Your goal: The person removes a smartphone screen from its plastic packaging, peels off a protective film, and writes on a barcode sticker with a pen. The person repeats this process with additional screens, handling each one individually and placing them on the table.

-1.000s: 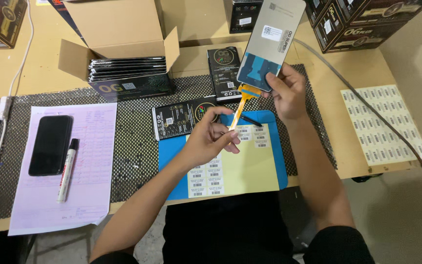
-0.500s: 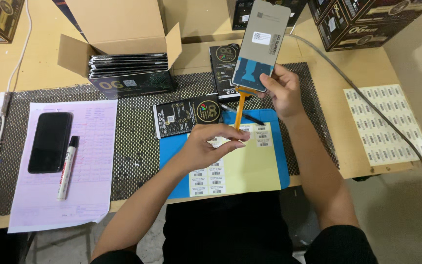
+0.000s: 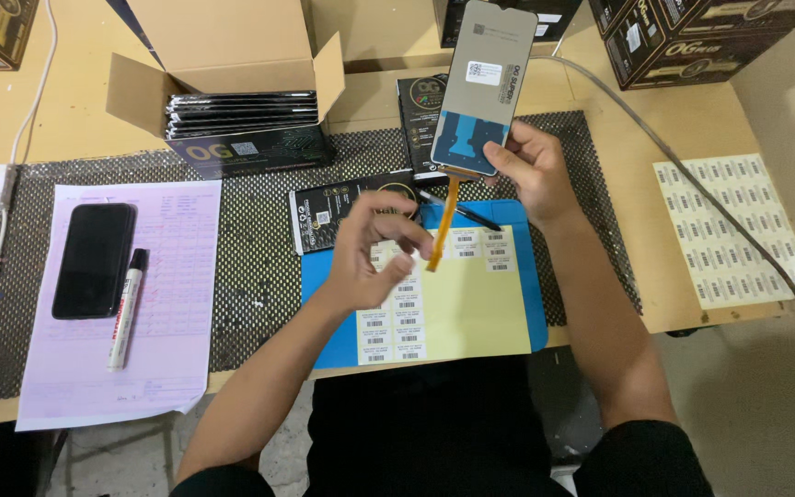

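Right hand (image 3: 526, 170) grips phone screen panel (image 3: 482, 87) by bottom edge, raised over desk's far edge, orange flex cable (image 3: 442, 230) dangling. Left hand (image 3: 374, 248) w/ fingers curled, hovering over barcode label sheet (image 3: 434, 294); can't tell if label pinched. Sheet mostly peeled, few labels left.

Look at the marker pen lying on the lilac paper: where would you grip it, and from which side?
Grip the marker pen around the middle of its white barrel, coming straight down from above. It lies flat and lengthwise on the lilac paper, with its long sides exposed. The black phone sits close on one side, so pinch carefully there.
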